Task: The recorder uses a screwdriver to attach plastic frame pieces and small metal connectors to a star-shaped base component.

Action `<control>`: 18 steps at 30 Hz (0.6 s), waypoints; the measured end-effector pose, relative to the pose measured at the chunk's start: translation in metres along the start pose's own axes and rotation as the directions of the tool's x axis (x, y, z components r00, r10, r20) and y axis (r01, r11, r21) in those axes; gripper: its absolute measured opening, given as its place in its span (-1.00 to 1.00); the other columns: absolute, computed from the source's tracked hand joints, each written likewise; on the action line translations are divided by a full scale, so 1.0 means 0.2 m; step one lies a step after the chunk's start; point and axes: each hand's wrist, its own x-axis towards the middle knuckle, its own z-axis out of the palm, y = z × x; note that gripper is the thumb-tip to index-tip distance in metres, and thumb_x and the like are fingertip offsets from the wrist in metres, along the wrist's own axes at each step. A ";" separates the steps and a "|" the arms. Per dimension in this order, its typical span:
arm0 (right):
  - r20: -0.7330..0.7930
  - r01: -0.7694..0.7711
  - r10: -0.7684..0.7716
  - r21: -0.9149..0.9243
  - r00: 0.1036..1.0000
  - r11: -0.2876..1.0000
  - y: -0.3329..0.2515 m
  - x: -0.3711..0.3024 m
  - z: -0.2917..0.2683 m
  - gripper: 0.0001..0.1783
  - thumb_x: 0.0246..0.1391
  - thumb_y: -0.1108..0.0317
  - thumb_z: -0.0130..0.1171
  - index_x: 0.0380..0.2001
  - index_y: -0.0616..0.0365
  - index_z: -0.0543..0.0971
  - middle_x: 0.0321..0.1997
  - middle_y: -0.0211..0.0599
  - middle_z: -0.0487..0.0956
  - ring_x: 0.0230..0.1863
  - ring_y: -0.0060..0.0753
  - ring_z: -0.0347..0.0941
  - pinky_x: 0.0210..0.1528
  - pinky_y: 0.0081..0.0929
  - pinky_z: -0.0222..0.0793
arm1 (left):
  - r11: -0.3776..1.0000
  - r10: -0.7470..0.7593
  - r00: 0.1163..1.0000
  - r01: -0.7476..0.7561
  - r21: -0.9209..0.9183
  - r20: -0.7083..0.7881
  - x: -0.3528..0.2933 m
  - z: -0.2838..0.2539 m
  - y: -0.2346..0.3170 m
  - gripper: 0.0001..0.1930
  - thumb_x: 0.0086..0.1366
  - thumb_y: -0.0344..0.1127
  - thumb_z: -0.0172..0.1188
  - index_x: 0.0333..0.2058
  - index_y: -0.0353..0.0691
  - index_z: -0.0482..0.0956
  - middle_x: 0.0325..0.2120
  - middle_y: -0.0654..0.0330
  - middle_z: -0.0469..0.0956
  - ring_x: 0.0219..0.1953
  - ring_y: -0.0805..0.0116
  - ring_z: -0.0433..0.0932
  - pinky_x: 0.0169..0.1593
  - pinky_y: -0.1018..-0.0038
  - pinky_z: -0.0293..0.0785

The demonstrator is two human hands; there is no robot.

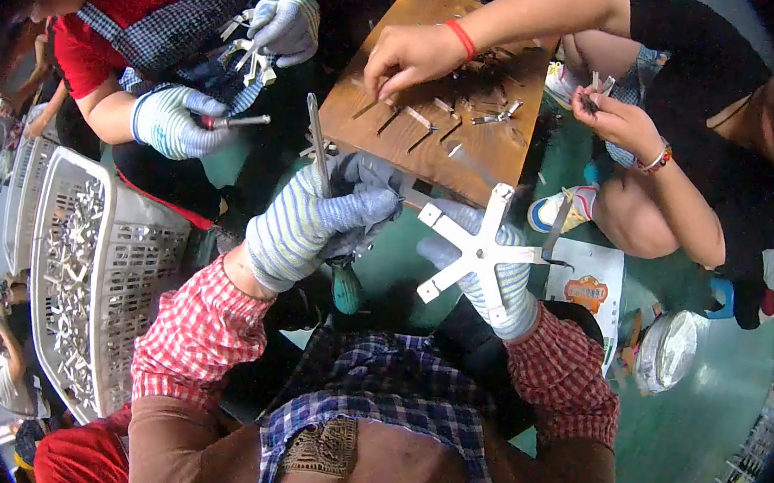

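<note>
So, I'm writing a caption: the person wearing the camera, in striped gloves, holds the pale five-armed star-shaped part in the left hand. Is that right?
Wrong hand: the head view shows the person, in striped gloves, holding the pale five-armed star-shaped part in the right hand. The rest is right.

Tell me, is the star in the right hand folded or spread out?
Spread: the star shows five arms fanning outward from its centre, in front of the right hand.

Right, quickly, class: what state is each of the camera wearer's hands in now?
Left hand: closed, holding a slim metal rod.
Right hand: holding a white five-armed bracket.
</note>
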 end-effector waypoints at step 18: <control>0.223 -0.165 -0.106 0.903 0.969 0.397 0.06 -0.01 0.01 -0.37 0.23 0.40 -0.03 0.34 0.10 0.10 0.40 -0.05 0.11 0.17 -0.11 0.37 0.03 -0.34 0.49 | 0.991 -0.048 0.998 0.042 0.127 0.045 -0.03 0.00 -0.05 -0.82 0.17 -0.32 0.30 -0.27 -0.22 0.57 -0.54 0.41 0.48 -0.56 0.68 0.33 -0.50 0.70 0.17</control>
